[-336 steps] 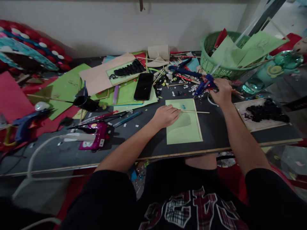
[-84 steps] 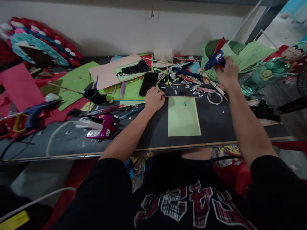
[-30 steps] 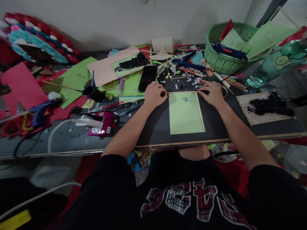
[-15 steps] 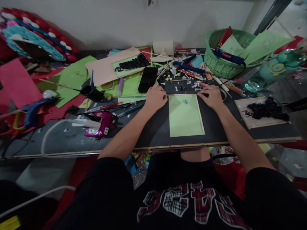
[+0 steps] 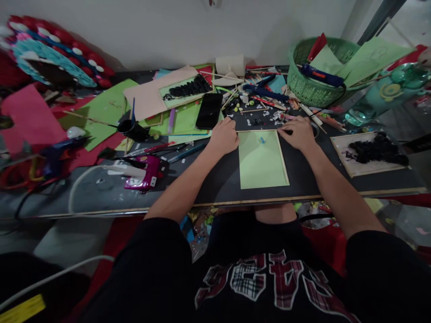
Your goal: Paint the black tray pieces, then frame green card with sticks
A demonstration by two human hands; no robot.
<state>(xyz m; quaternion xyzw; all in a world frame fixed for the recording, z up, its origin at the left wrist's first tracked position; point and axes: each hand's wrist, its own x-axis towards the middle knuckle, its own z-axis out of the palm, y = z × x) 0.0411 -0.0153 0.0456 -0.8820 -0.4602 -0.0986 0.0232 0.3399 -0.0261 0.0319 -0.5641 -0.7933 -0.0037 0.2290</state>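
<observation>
A light green sheet of paper lies on the dark table in front of me. One thin wooden stick runs along its far edge, and another wooden stick lines its right edge. At the far left corner, my left hand is closed with fingers curled down on the end of the far stick; its fingertips are partly hidden. My right hand pinches that stick's other end at the far right corner. A small blue mark or scrap shows on the paper near the far edge.
A black phone lies beyond my left hand. Left are a black cup and a purple device. A green basket, a bottle and a panel with black clumps are at right. Scraps litter the back.
The view has shifted slightly, so the scene sits a little further right. Both hands stay at the ends of the far stick, with hardly any movement.
</observation>
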